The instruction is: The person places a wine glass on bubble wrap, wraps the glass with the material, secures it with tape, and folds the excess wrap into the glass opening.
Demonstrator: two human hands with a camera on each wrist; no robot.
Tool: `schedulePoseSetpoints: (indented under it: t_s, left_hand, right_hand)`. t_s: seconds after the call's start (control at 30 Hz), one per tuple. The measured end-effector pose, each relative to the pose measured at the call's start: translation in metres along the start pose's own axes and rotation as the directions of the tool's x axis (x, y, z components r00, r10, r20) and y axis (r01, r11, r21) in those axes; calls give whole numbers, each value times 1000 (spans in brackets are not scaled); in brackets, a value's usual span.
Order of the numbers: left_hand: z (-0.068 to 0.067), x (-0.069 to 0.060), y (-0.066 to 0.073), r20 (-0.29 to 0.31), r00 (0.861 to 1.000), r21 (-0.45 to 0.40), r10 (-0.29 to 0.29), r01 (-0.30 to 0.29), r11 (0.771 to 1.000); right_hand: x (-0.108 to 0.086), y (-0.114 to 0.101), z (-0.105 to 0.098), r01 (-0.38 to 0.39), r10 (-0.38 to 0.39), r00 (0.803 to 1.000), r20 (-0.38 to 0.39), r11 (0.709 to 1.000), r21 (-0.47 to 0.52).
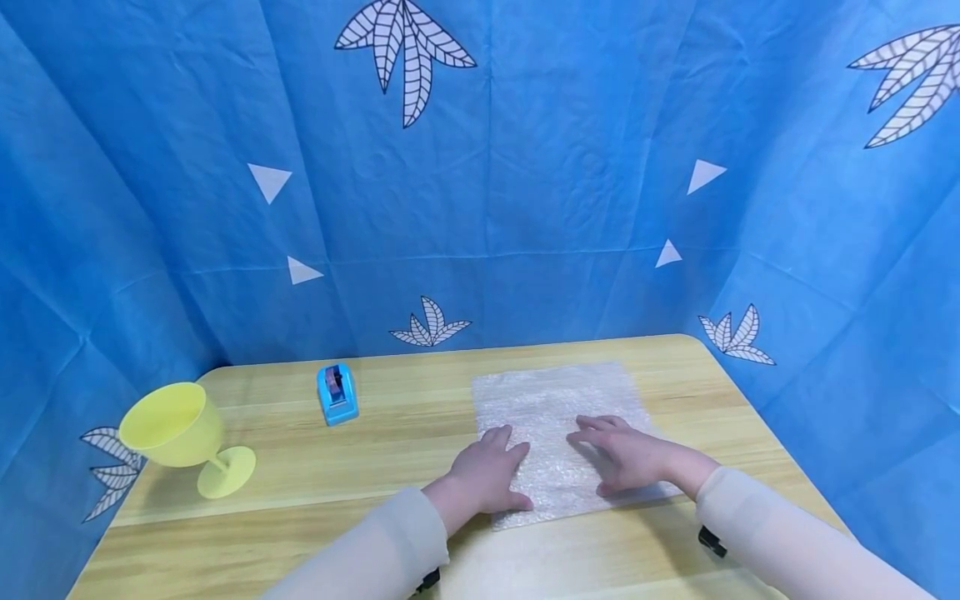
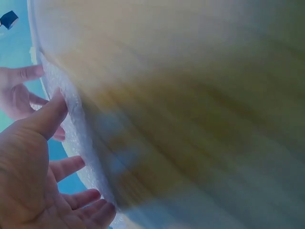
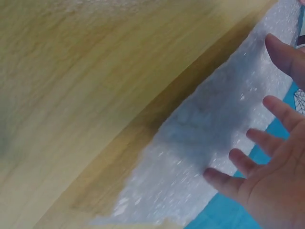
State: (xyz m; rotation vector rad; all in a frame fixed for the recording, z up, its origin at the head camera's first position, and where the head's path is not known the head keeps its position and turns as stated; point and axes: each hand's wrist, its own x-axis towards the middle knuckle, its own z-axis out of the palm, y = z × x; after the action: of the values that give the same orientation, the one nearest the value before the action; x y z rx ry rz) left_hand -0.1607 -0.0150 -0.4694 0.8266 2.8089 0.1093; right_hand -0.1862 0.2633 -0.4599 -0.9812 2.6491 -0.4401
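Left hand (image 1: 486, 477) spread at the left edge of the bubble wrap sheet (image 1: 551, 408), I have my right hand (image 1: 630, 454) over its right part, fingers parted, neither pinching anything. It lies flat on the surface (image 1: 300, 479) before me, nothing set on it, so I judge the flattening all but done, perhaps an edge left to smooth. Farther left, the blue tape dispenser (image 1: 340, 407) holds a roll, and the yellow goblet (image 1: 176, 437) shows nothing inside its bowl.
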Motion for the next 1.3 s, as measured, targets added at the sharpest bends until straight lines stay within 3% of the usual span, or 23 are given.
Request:
schedulePoseSetpoints:
  t_s: [0.2,0.8,1.3]
  left_hand:
    - [0,-6,-17,13,1000,1,14,-14,1000]
    - [-3,-27,-45,-8,998,-76,61,-62,995]
    - [-1,-46,-69,-10,999,-151,39,-40,988]
  right_hand:
    - [1,-1,1,-56,56,998,-11,998,21]
    - [12,-6,12,-17,17,1000,-26,1000,3]
    - [28,-23,14,30,-29,999,22,999,-13]
